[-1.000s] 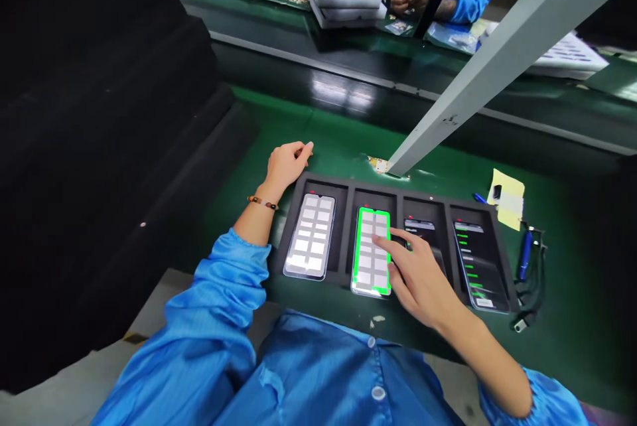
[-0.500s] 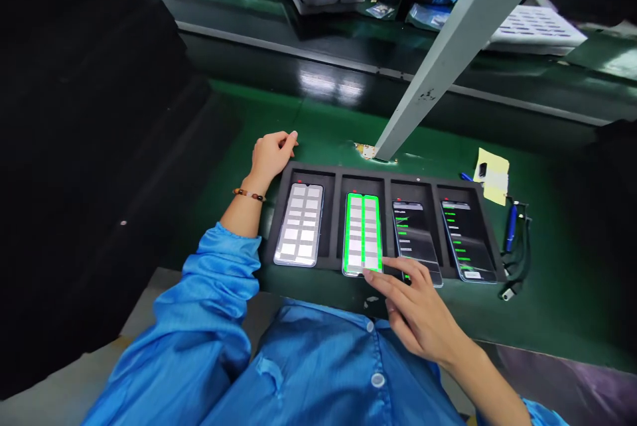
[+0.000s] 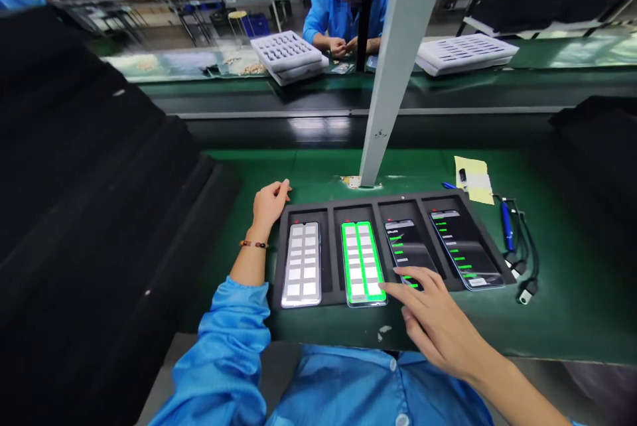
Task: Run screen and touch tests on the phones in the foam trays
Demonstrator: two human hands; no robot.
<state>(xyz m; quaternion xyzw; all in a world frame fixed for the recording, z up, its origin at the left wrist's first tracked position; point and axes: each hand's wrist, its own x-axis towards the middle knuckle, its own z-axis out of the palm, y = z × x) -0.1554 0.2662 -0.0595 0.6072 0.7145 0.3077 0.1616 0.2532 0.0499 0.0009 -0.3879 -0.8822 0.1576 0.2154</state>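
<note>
A black tray [image 3: 328, 240] with four compartments lies on the green table, one phone in each. The leftmost phone [image 3: 302, 263] shows white and grey blocks. On the second phone [image 3: 363, 263] the blocks have green lines around and between them. The third phone [image 3: 405, 243] and the fourth phone [image 3: 465, 250] have dark screens with green text bars. My right hand [image 3: 432, 316] has its fingers spread, the index fingertip at the lower right of the second phone. Beside the tray's upper left corner rests my left hand [image 3: 269, 204], fingers curled; whether it holds anything is hidden.
A grey post [image 3: 393, 68] rises behind the tray. To the right are a yellow paper [image 3: 475, 180], a blue pen [image 3: 506, 227] and black cables [image 3: 530, 260]. Across the table a person [image 3: 338, 21] in blue works between white foam trays [image 3: 288, 54]. Black cloth hangs at left.
The view has tilted up, showing more of the background. My right index fingertip has shifted from the bottom middle of the second phone to its lower right edge.
</note>
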